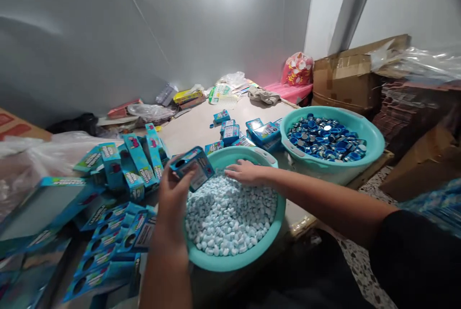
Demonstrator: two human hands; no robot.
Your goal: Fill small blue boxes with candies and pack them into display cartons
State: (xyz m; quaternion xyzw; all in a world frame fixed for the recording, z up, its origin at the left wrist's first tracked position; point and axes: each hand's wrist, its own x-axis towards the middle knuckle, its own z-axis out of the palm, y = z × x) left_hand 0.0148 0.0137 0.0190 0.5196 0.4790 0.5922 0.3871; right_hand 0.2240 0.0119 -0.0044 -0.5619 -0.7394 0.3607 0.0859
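My left hand [172,198] grips a small blue printed box [202,171] with a round hole in its end, tilted over the left rim of a turquoise tub [234,265]. Pale blue and white candy-like pieces [230,225] fill much of this tub. Over the far part of the heap lies my right hand [248,173], palm down with fingers stretched out and slightly apart, touching or just above the pieces. Nothing shows in its fingers. Several empty blue boxes with round holes [111,239] stand in rows left of my left forearm.
A second turquoise tub [372,138] holds blue-and-silver caps [326,138]. Closed blue boxes [266,131] lie behind the first tub. Taller blue cartons [139,160] are piled at left. Cardboard boxes [342,81] stand at right; a grey cloth [264,95] lies at the back.
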